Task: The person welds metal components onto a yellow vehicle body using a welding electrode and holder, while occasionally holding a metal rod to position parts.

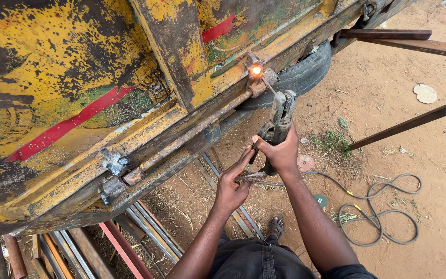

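Right hand (281,154) has its grip clamped on the electrode holder (281,111); left hand (233,186) just beside grips its lower handle; glowing weld (255,70) lies above

Chipped yellow panel (52,67) with red stripe (68,124) and rusty black patches; orange glowing weld (255,70); grey holder (280,111); grey cable (383,212) on reddish-brown ground (429,155).

Both hands (233,188) (280,152) clenched together (arms outstretched).
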